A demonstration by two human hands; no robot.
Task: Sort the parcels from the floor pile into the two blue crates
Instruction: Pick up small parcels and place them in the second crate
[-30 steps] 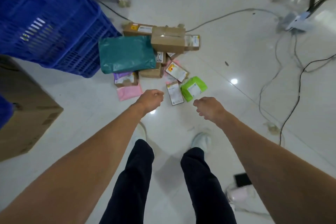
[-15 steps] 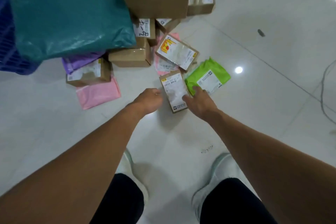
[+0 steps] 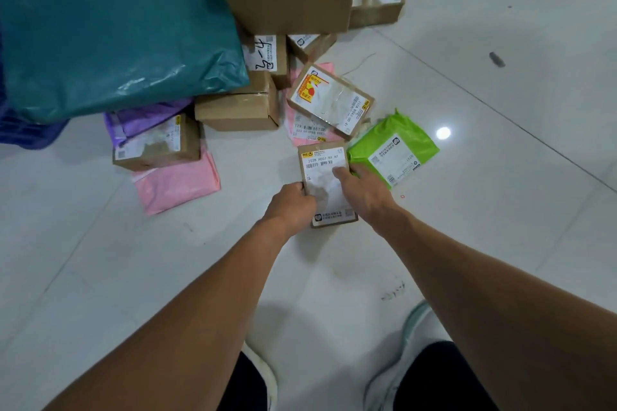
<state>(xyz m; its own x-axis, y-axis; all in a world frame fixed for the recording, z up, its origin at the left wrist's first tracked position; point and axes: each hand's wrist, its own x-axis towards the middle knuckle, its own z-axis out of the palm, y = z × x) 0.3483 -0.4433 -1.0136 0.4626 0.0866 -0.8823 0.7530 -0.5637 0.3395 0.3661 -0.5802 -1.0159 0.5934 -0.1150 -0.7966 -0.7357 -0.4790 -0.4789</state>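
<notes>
The white label (image 3: 322,161) on the small brown box (image 3: 325,189) reads "2028 H007-H1 H1" along its top.

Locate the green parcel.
Head view, right of centre: the green parcel lies on the floor, right of the small labelled box, just beyond the right hand.

One view, worn on the head, wide-angle. Looks steeply down and forward at the floor (image 3: 500,227). Close range: parcel pile (image 3: 240,110) along the top edge, forearms (image 3: 213,304) filling the bottom corners, shoes (image 3: 415,319) straight underneath the lens.
</notes>
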